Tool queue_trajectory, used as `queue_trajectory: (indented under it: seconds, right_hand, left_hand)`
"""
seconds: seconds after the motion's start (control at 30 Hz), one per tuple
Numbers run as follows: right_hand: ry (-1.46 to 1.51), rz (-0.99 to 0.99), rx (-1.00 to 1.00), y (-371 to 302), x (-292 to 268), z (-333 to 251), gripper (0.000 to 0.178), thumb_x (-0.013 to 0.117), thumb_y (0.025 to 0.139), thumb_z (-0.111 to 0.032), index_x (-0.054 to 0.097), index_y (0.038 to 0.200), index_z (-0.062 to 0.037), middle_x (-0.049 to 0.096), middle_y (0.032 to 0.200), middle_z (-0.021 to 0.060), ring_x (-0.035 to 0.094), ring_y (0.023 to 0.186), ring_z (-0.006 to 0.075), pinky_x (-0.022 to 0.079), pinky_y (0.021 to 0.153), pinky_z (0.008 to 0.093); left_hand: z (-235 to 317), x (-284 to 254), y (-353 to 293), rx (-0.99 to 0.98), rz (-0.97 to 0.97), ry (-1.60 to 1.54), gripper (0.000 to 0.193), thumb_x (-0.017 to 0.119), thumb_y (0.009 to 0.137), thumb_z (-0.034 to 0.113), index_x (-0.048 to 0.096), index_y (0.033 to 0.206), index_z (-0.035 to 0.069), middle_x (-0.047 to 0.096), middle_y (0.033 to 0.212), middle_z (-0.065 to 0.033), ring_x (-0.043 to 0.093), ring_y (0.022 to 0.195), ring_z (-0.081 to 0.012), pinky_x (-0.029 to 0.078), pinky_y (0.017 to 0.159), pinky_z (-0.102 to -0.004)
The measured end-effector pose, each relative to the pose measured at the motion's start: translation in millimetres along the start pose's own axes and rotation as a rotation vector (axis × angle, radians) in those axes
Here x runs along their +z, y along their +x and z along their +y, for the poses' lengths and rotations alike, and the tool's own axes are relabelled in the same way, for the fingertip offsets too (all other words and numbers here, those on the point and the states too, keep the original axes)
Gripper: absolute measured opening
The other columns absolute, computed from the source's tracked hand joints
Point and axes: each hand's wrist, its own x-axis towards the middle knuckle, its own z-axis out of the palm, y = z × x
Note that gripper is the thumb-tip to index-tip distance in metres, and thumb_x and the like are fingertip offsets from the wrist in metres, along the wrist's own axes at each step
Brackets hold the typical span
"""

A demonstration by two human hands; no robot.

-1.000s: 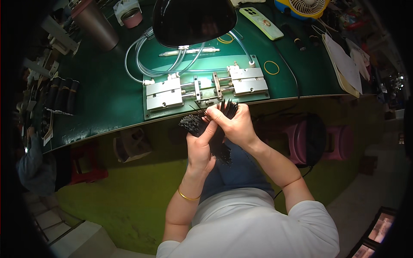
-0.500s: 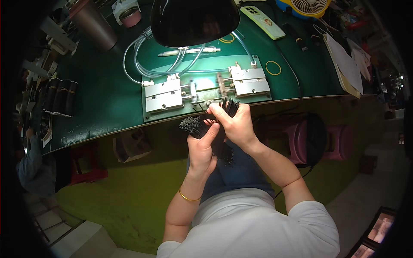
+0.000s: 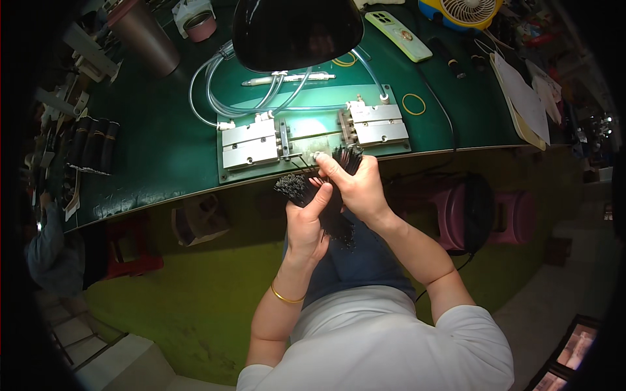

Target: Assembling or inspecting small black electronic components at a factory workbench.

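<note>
My left hand [image 3: 304, 225] is closed round a thick bundle of thin black wires [image 3: 293, 188], whose cut ends fan out at the upper left. Just right of it, my right hand [image 3: 362, 189] grips a second bundle of black wires [image 3: 347, 156] in its curled fingers. Its thumb and forefinger meet at the front edge of a pneumatic fixture, beside a few loose strands; what the fingertips pinch is too small to tell. The fixture has a left metal cylinder block [image 3: 249, 144] and a right cylinder block [image 3: 378, 125] facing each other, with a lit gap between them.
A black lamp head [image 3: 297, 32] hangs over the fixture, with clear air hoses [image 3: 212, 85] behind it. A white pen [image 3: 287, 78], a phone [image 3: 399, 36], a tumbler [image 3: 147, 39] and a rubber band [image 3: 414, 103] lie or stand on the green table. Pink stools [image 3: 453, 212] stand below right.
The fixture's two jaws, blurred by motion before, have drawn apart toward their blocks and stand still. Both my hands have barely shifted, still holding the wires.
</note>
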Motion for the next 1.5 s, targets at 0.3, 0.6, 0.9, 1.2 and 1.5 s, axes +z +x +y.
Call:
queue_trajectory:
  seconds: [0.3,0.6,0.9,1.2,1.5]
  right_hand:
    - [-0.02,-0.039,-0.129,-3.3,1.0,4.2,0.017,0.057,0.08,-0.013,0.062,0.075,0.0025,0.061,0.063,0.005,0.059,0.055,0.0093,0.042,0.038,0.0196]
    - [-0.019,0.015,-0.041,0.5,1.6,6.6,0.018,0.057,0.081,-0.014,0.063,0.075,0.0023,0.061,0.063,0.0057,0.061,0.058,0.0105,0.043,0.039,0.0199]
    - [-0.012,-0.002,-0.045,7.3,0.7,12.7,0.017,0.057,0.081,-0.013,0.062,0.075,0.0026,0.061,0.064,0.0057,0.061,0.058,0.0106,0.045,0.041,0.0194]
    - [0.0,0.032,-0.029,-3.9,-6.7,-5.2,0.019,0.058,0.08,-0.014,0.061,0.071,0.0028,0.058,0.058,0.0042,0.054,0.05,0.0077,0.043,0.042,0.0207]
    - [-0.534,0.302,-0.331,23.9,-190.0,-71.3,0.035,0.056,0.078,-0.032,0.063,0.064,-0.0007,0.056,0.052,0.0066,0.053,0.051,0.0132,0.042,0.052,0.0284]
  left_hand:
    - [4.2,3.7,-4.3,0.018,-0.016,0.005,0.011,0.056,0.081,0.006,0.054,0.092,0.002,0.057,0.081,-0.0045,0.056,0.069,-0.013,0.047,0.059,-0.0263]
    - [-2.2,0.1,-0.8,0.049,0.025,0.085,0.015,0.056,0.082,0.009,0.054,0.095,0.004,0.057,0.081,-0.0032,0.056,0.067,-0.0115,0.047,0.058,-0.0245]
    - [-0.9,0.9,1.1,0.044,0.033,0.043,0.01,0.058,0.08,0.004,0.054,0.089,0.002,0.056,0.081,-0.0033,0.054,0.068,-0.0117,0.047,0.058,-0.0264]
    - [-1.7,13.3,0.2,0.008,-0.013,0.085,0.012,0.053,0.085,0.013,0.053,0.091,0.003,0.055,0.079,-0.0031,0.054,0.065,-0.0115,0.047,0.058,-0.0259]
    - [-40.7,-33.0,-72.7,-0.266,0.042,0.069,0.011,0.048,0.088,0.021,0.043,0.083,0.012,0.04,0.06,0.0004,0.035,0.047,-0.0092,0.034,0.048,-0.0243]
